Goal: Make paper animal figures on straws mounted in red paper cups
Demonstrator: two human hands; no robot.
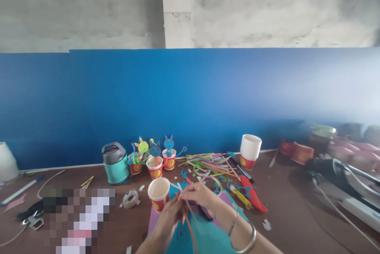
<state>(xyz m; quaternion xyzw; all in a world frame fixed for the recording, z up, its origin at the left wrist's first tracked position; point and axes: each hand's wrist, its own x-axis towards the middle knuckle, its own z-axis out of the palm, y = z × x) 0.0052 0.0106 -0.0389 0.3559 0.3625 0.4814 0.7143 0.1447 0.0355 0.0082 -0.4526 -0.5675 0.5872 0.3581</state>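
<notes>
My left hand (170,215) is closed with its fingertips pinching a thin orange strip (190,228) that hangs toward me. Against it, my right hand (202,197) pinches a narrow whitish translucent strip (190,205), which crosses the orange one. The fingertips of both hands meet, so the exact join between the strips is hidden. Under my hands lie turquoise sheets (215,236) and a purple sheet (152,220). A paper cup (159,191) in red and white stands just beyond my left hand, its mouth upward.
Cups with paper cat figures (155,167) stand behind, beside a teal jar (116,167). A tape roll (130,199) lies left. Coloured strips (208,163), a yellow cutter (240,196), red scissors-like handles (258,202) and stacked cups (250,151) are right. A blue partition (178,99) borders the table.
</notes>
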